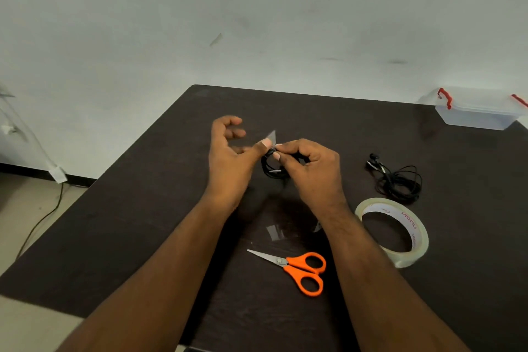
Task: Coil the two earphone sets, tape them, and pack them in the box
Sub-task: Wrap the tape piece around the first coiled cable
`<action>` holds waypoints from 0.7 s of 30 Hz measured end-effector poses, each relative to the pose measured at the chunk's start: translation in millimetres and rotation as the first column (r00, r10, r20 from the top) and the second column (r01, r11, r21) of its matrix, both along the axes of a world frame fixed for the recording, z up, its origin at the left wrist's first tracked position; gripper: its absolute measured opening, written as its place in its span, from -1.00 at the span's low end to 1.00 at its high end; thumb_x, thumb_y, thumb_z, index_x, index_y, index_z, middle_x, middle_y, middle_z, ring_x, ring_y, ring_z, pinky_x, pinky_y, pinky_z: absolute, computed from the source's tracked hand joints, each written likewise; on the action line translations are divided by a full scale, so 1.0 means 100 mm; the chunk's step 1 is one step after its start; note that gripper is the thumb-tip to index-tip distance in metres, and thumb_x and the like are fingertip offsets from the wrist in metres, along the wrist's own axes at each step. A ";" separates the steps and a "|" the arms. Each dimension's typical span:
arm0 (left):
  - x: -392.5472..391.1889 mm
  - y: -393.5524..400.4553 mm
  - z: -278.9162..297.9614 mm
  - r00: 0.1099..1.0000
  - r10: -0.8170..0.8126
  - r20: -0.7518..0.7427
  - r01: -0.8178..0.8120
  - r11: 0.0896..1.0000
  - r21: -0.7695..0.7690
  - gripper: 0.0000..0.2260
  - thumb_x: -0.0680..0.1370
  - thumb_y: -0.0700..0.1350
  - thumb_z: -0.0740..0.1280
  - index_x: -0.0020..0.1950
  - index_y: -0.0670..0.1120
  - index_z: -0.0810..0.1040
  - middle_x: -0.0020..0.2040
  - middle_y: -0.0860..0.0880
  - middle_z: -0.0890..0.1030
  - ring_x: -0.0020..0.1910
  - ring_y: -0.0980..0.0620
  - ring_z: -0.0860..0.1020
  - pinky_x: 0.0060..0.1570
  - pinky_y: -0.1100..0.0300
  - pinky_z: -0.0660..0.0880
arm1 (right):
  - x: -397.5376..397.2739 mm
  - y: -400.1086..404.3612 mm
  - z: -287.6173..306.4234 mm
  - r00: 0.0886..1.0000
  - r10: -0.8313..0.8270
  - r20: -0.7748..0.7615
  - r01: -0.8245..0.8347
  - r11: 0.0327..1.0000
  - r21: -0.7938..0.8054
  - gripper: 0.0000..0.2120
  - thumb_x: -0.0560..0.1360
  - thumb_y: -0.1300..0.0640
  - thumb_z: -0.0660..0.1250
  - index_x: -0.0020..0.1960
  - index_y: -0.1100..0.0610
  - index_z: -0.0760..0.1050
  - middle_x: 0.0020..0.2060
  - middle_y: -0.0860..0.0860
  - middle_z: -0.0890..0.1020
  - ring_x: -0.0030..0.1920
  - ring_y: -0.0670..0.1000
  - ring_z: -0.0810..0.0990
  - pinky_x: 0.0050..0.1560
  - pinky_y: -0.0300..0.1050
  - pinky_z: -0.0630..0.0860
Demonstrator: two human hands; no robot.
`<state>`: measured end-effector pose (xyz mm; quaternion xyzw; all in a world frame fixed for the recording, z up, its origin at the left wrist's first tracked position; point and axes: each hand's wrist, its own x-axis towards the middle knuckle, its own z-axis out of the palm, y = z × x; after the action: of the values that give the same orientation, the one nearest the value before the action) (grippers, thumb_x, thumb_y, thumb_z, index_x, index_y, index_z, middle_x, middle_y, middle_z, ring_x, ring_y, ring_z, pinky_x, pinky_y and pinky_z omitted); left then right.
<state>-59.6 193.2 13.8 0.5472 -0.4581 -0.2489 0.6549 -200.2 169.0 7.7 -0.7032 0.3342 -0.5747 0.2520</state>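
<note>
Right hand grips the coiled first earphones mid-worktop; left hand, fingers loose, thumbs tape piece on. Second set uncoiled; box far-right corner, shut.

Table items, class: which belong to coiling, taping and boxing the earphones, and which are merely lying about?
Job: coiled earphones in right hand, tape strip on left hand, loose earphones, tape roll, scissors, plastic box.
Lying about: floor cable.
</note>
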 end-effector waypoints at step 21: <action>0.08 0.09 0.06 0.446 0.266 0.855 0.018 0.952 -0.306 -0.84 0.43 0.04 0.41 -0.10 0.00 0.69 0.39 -0.12 0.44 0.43 -0.20 0.23 0.23 -0.18 0.22 | -0.07 -0.06 0.00 0.998 0.041 0.041 -0.047 0.986 0.157 -0.78 0.38 0.28 0.49 -0.12 -0.02 0.65 -0.28 -0.23 0.66 -0.16 -0.20 0.66 -0.14 -0.36 0.54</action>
<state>-52.1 201.9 19.8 0.5334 -0.7193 0.1873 0.4038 -207.4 162.7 7.7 -0.6772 0.3582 -0.5540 0.3259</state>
